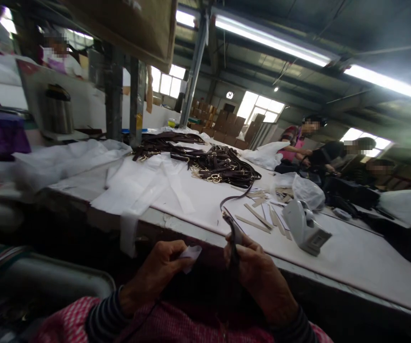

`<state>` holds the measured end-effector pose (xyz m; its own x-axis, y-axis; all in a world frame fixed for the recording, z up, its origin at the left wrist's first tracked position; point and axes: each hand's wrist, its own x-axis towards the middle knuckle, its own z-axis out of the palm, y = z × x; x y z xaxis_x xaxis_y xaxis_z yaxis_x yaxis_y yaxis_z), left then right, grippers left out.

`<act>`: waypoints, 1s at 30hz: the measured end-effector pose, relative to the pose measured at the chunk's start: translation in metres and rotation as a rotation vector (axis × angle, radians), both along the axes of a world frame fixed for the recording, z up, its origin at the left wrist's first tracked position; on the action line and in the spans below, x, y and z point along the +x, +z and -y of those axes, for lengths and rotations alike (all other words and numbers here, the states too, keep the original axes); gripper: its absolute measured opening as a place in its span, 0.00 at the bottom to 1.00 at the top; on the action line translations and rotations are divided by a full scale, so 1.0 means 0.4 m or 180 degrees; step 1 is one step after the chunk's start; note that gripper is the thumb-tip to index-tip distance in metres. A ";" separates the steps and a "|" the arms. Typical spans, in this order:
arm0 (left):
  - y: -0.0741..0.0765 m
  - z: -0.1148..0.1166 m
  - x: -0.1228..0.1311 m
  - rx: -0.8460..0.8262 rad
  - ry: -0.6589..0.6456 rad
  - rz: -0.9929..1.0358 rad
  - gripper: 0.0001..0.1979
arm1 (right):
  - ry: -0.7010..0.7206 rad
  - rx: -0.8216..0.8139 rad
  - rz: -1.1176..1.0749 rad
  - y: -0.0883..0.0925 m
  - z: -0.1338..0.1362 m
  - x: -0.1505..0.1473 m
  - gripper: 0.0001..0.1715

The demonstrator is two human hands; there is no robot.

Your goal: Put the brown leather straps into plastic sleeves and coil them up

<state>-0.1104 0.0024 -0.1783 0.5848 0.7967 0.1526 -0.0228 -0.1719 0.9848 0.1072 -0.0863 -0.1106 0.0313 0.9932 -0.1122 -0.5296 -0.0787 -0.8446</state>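
My left hand (pixel 158 264) pinches a small crumpled piece of thin white paper (pixel 192 256) just off the table's front edge. To its right, my right hand (pixel 257 271) grips a dark brown leather strap (pixel 234 233), whose lower part hangs down into shadow. The strap's other end curves back across the table towards a heap of dark straps with gold metal hooks and rings (pixel 223 166). Sheets of white tissue paper (pixel 137 186) lie left of that heap, and one strip droops over the edge.
On the white table (pixel 348 257) at right stand a tape dispenser (pixel 305 226), loose card strips (pixel 258 216) and a clear plastic bag (pixel 303 190). Posts (pixel 135 100) rise at left, near a steel flask (pixel 58 109). Several people work farther back.
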 end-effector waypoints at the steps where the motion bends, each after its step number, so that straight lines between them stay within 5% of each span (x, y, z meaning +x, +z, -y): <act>1: -0.003 0.002 -0.001 0.0107 0.0000 -0.0032 0.18 | -0.0056 0.0013 0.0129 0.031 0.000 -0.002 0.19; 5: -0.027 0.009 -0.002 0.0233 -0.0046 -0.0071 0.16 | -0.0400 0.0182 0.0670 0.135 -0.011 -0.012 0.20; 9: -0.057 0.012 0.007 0.0260 -0.0022 -0.0130 0.15 | -0.0681 0.0538 0.1050 0.176 -0.049 -0.021 0.18; 18: -0.101 0.024 0.033 0.0160 -0.0056 -0.0251 0.11 | -0.0781 0.0723 0.1315 0.188 -0.080 -0.021 0.16; 30: -0.100 0.021 0.057 -0.0040 -0.0031 -0.0449 0.11 | -0.0878 0.0575 0.1177 0.165 -0.083 -0.008 0.16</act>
